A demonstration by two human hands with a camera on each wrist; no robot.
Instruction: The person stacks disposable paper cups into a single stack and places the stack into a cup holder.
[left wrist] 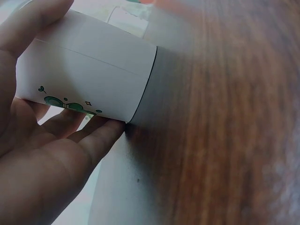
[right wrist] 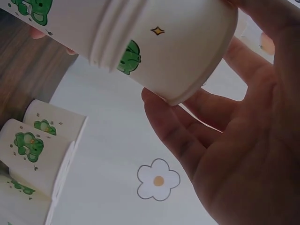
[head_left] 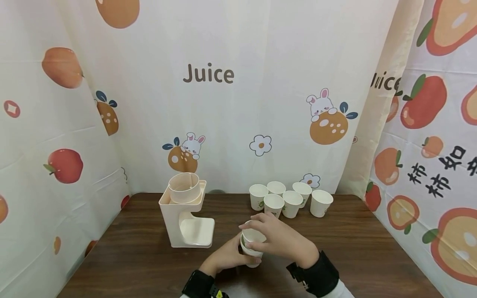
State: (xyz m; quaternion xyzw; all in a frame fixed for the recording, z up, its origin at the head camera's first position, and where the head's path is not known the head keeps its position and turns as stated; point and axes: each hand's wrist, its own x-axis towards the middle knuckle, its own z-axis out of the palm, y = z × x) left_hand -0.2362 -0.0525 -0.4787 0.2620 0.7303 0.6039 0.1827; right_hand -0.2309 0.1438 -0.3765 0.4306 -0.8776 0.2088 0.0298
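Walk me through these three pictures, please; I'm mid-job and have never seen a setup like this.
There is no machine arm here: a person works with two bare hands. The wide picture comes from a camera worn on the head, looking forward and down. The two close-ups come from cameras on the wrists, each looking at its own hand's work.

On the brown table are a cream stand with a round container on top and, farther right, six white cups. The left hand grips the nested lower cups; the right hand holds the top cup near its rim. I can't tell exactly how many are nested.
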